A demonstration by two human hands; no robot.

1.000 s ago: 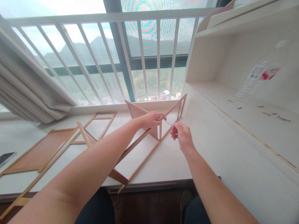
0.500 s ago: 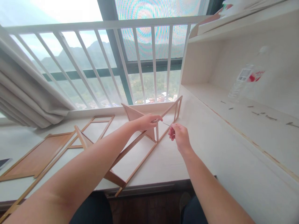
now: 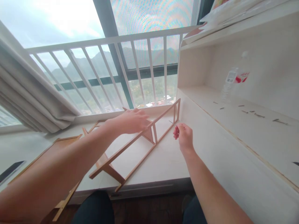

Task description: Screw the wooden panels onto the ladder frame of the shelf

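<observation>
A wooden frame [image 3: 143, 160] of slim brown bars stands on its side on the white surface, a thin panel [image 3: 147, 135] joined to it. My left hand [image 3: 135, 120] is above the frame's upper bar, fingers stretched out and slightly blurred, with nothing seen in it. I cannot tell whether it touches the bar. To the right of the frame, my right hand [image 3: 184, 135] is closed around a thin metal rod [image 3: 171, 121], whose tip points left towards the frame. The rod's other end is hidden in my fingers.
Another wooden panel [image 3: 50, 154] lies at the left, partly behind my forearm. On the right-hand shelf [image 3: 205, 96] are a clear plastic bottle [image 3: 234, 79] and several small dark screws [image 3: 257, 115]. A railing [image 3: 149, 39] and a grey curtain [image 3: 35, 93] border the far side.
My left hand has come away from the frame's joint towards the left, and its fingers have spread. My right hand has drawn slightly right with the rod. The view has shifted a little.
</observation>
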